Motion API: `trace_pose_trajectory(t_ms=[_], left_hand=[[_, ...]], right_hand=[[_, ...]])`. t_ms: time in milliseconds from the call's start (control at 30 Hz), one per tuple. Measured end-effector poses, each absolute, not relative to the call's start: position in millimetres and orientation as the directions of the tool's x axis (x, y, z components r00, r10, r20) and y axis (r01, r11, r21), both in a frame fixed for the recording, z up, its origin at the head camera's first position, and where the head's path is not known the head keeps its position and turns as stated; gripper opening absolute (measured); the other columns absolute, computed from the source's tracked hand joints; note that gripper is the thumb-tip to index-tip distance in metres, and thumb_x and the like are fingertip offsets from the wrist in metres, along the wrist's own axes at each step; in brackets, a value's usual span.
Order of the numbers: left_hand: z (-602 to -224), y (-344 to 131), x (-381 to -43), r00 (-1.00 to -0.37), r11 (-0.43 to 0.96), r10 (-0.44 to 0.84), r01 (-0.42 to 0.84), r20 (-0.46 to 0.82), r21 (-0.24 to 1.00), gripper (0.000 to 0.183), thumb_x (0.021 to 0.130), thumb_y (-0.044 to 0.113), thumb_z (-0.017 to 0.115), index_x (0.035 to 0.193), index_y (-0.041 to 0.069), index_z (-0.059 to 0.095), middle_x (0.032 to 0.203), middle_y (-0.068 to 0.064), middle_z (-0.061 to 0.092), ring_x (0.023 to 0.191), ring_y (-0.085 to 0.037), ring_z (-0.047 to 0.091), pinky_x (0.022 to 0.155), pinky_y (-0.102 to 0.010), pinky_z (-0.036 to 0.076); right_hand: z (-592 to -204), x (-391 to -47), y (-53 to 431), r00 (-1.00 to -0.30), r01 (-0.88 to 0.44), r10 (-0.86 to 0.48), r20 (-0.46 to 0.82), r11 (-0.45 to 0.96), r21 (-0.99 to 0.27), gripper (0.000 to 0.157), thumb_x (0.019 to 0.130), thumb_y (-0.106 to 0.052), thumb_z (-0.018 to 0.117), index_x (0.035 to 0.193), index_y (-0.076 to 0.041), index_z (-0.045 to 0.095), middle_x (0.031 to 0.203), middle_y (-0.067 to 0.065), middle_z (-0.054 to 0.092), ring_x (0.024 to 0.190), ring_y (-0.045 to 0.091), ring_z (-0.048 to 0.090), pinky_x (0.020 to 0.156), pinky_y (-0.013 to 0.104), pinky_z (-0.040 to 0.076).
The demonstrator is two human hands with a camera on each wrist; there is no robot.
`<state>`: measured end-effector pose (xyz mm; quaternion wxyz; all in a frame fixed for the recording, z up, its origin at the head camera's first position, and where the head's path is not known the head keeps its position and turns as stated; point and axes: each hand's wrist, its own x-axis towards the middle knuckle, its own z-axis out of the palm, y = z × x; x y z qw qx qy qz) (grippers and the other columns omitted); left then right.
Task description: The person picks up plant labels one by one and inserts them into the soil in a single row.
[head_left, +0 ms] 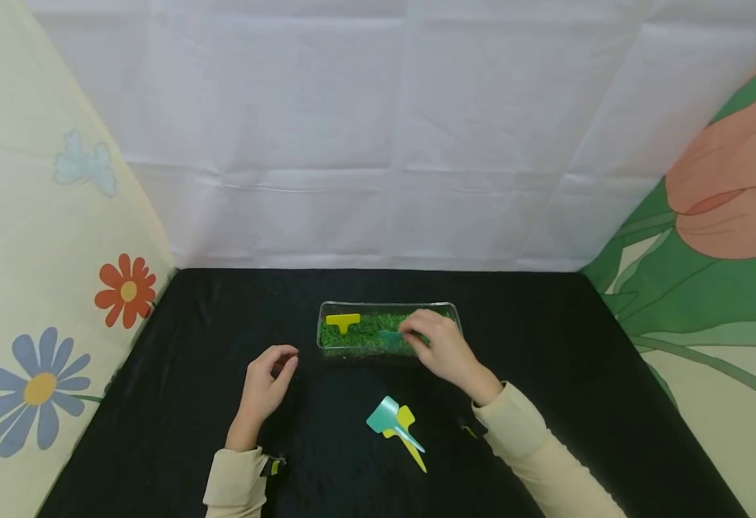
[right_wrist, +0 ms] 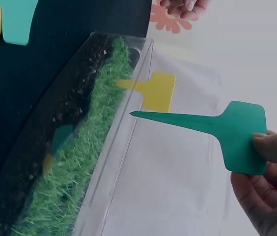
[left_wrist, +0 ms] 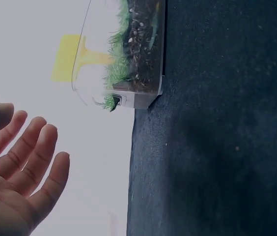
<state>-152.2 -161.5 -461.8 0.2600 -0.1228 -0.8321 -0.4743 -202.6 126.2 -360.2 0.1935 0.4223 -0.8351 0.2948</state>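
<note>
In the right wrist view my right hand (right_wrist: 271, 189) pinches the broad head of a green T-shaped plant label (right_wrist: 241, 137) between thumb and fingers. The label's pointed tip hangs above artificial-looking grass, apart from it. Below it is a clear rectangular planter (head_left: 320, 324) with dark soil under the grass. A yellow plant label (head_left: 343, 321) stands in the grass at the planter's left part. My left hand (head_left: 266, 381) hovers to the left of the planter, fingers loosely bent, holding nothing.
In front of the planter, a green label (head_left: 384, 416) lies across a yellow label (head_left: 414, 456) on the black cloth (head_left: 326, 460). A white cloth backdrop (head_left: 378, 144) rises behind the table, with flower-patterned cloths at both sides.
</note>
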Motion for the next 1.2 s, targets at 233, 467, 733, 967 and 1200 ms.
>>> trace_pose_trajectory(t_ms=[233,467,733,967,1200], left_hand=[[-463,-160,-153,-0.842,0.508,-0.048,0.443,0.538,0.739,0.007,0.084,0.0,0.061,0.091,0.001,0.064,0.081,-0.011,0.062,0.069,-0.014,0.057,0.058,-0.026,0.048],[-465,-159,-153,-0.836,0.5,-0.042,0.456,0.547,0.736,0.01,0.083,-0.003,0.062,0.091,0.002,0.064,0.081,-0.009,0.062,0.069,-0.014,0.056,0.058,-0.025,0.048],[-465,-158,-151,-0.838,0.498,-0.041,0.456,0.545,0.738,0.011,0.081,-0.006,0.062,0.09,0.0,0.064,0.08,-0.007,0.061,0.067,-0.013,0.055,0.058,-0.025,0.047],[-465,-155,-152,-0.842,0.497,-0.041,0.449,0.538,0.742,0.012,0.08,-0.009,0.063,0.09,-0.002,0.063,0.081,-0.002,0.061,0.067,-0.012,0.055,0.057,-0.026,0.048],[-467,-156,-152,-0.843,0.5,-0.04,0.448,0.537,0.741,0.011,0.08,-0.008,0.063,0.09,-0.003,0.063,0.08,-0.004,0.061,0.067,-0.012,0.055,0.058,-0.025,0.048]], right_hand=[[-361,-220,125,-0.575,-0.815,-0.599,0.558,0.475,-0.331,0.014,0.076,0.006,0.068,0.084,-0.005,0.065,0.08,0.005,0.062,0.07,0.016,0.058,0.061,0.029,0.048],[-366,-234,122,-0.593,-0.803,-0.603,0.534,0.496,-0.331,0.013,0.078,0.007,0.066,0.084,-0.004,0.065,0.082,0.007,0.063,0.071,0.018,0.059,0.062,0.031,0.048],[-368,-246,111,-0.629,-0.776,-0.619,0.471,0.53,-0.341,0.01,0.081,0.003,0.064,0.087,-0.004,0.067,0.084,0.007,0.064,0.074,0.019,0.06,0.065,0.031,0.048],[-375,-251,101,-0.67,-0.742,-0.627,0.398,0.579,-0.337,0.011,0.082,0.002,0.064,0.088,-0.005,0.068,0.085,0.006,0.064,0.076,0.019,0.06,0.067,0.031,0.049],[-381,-255,95,-0.69,-0.724,-0.626,0.363,0.602,-0.338,0.011,0.082,0.002,0.064,0.088,-0.006,0.068,0.086,0.005,0.064,0.078,0.019,0.06,0.07,0.033,0.049]])
